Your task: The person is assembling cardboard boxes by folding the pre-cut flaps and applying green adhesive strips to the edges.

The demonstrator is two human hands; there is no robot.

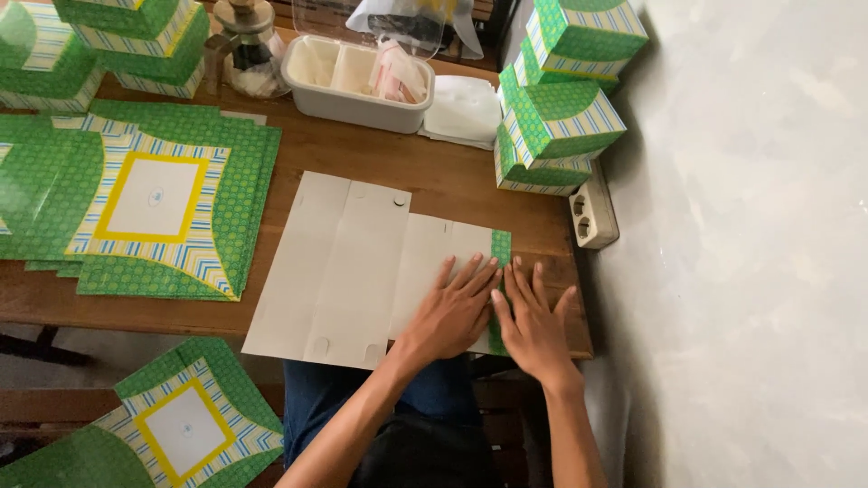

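Right hand (533, 327) and left hand (455, 312) partly cover the folded green flap (500, 247).

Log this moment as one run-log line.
left hand: flat on cardboard sheet | right hand: pressing green flap | finished boxes: stacked right

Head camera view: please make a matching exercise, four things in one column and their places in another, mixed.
1. white plastic tray
2. stack of folded green boxes
3. flat white cardboard sheet
4. pile of flat green printed sheets

a. under both hands
b. far middle of the table
c. left on the table
d. by the wall, right

Pairs: 1-b, 2-d, 3-a, 4-c
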